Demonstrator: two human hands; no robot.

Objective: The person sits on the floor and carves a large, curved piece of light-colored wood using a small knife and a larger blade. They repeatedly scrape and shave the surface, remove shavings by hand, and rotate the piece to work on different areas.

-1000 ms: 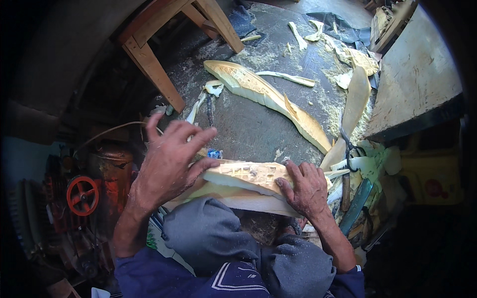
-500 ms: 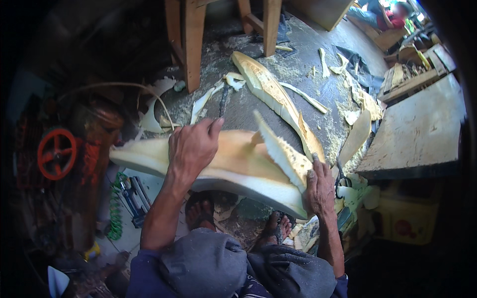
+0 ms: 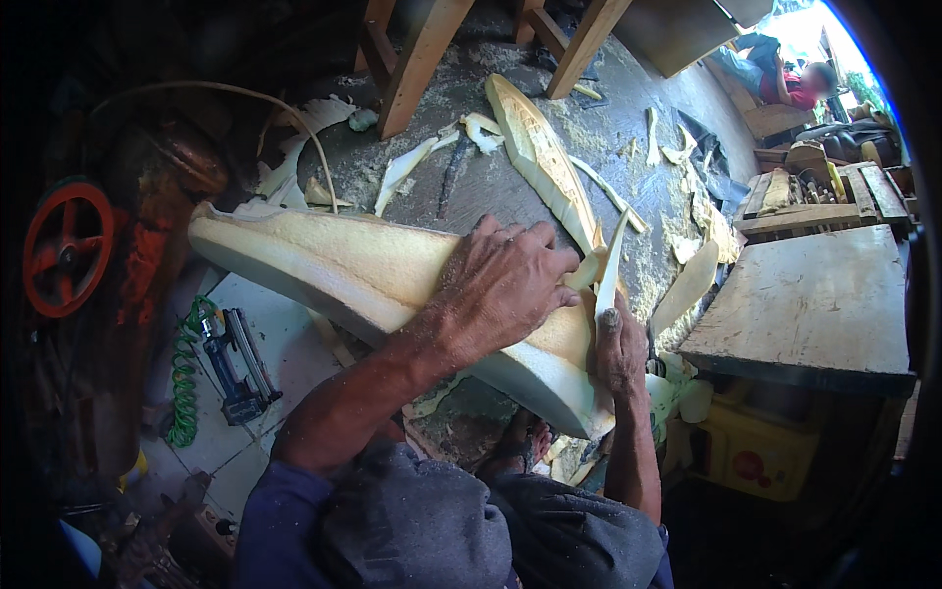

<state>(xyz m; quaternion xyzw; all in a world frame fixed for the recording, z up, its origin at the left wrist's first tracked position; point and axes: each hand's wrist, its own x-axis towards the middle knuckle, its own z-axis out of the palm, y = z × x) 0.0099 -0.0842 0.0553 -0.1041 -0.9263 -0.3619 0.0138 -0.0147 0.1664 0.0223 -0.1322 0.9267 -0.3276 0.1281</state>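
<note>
A long cream foam pad [image 3: 334, 253], shaped like a motorcycle seat, lies slanting across in front of my knees. My left hand [image 3: 505, 280] is over its right half, knuckles up and fingers curled; what they pinch, if anything, is hidden. At the pad's right end my right hand [image 3: 621, 353] is closed, its thumb against a thin foam strip [image 3: 609, 265] that stands up from the pad. Just beyond lies a long carved foam offcut [image 3: 540, 147] on the dusty floor.
Foam scraps [image 3: 402, 175] and dust litter the floor beyond. Wooden stool legs [image 3: 412, 79] stand at the top. Left are a red handwheel [image 3: 67, 250], a green coiled hose [image 3: 184, 378] and an air stapler [image 3: 234, 373]. A pale board [image 3: 800, 304] and yellow crate [image 3: 760, 447] are right; a person [image 3: 785, 79] sits far off.
My left hand has moved right along the pad, close to my right hand. The strip now stands more upright and narrower. The view has shifted a little.
</note>
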